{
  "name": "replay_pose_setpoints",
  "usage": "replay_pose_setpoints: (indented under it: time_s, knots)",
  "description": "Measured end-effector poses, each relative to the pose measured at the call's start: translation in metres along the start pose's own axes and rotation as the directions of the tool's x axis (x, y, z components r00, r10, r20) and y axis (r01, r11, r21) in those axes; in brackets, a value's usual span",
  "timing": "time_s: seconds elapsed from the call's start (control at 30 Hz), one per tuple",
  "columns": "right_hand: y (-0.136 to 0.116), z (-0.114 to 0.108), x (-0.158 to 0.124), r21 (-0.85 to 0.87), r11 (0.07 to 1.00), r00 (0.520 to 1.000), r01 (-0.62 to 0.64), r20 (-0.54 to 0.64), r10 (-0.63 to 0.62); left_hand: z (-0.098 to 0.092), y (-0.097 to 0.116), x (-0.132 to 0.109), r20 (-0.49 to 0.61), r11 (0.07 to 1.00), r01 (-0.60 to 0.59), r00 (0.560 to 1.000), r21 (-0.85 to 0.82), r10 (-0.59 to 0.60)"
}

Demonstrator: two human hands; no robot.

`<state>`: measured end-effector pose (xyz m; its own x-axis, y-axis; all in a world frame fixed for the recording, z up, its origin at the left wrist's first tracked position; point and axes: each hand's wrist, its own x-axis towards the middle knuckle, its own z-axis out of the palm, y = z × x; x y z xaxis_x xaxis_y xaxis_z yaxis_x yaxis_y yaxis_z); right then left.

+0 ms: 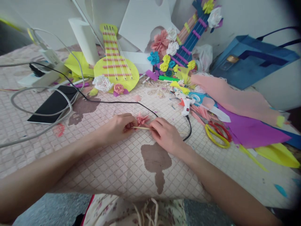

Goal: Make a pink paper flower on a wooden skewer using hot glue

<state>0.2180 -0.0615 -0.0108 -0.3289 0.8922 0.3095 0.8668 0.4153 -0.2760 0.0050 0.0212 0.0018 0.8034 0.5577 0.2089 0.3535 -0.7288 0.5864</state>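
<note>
Left hand (119, 128) pinches pink paper flower (142, 119), right hand (166, 135) grips wooden stick (144, 128) beside it. Hard push could tear the flower.

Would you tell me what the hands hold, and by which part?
A wooden stick: the left hand pinches its left end beside the pink paper flower, the right hand its right end.

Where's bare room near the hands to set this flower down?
Bare cloth lies around the brown stain, this side of the right hand, and left of the left hand to the grey cable. Crowded: scissors, glue gun and paper sheets to the right; paper guitars along the far edge.
</note>
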Motion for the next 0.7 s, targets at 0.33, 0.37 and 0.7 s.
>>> replay_pose_setpoints:
  time_s: [0.33,0.37,0.7]
  knots:
    - [-0.013,0.007,0.007,0.080,0.992,0.989,0.099,-0.122,-0.089,-0.001,0.004,0.002,0.003,0.998,0.060,0.998,0.017,-0.060]
    - [-0.015,0.009,0.009,0.068,0.992,0.987,0.109,-0.125,-0.100,-0.001,0.005,0.002,0.004,0.997,0.077,0.997,0.013,-0.077]
    - [-0.020,0.019,0.017,-0.112,0.989,0.977,0.101,-0.178,-0.120,0.002,0.008,0.002,-0.023,0.980,0.198,0.980,-0.033,-0.198]
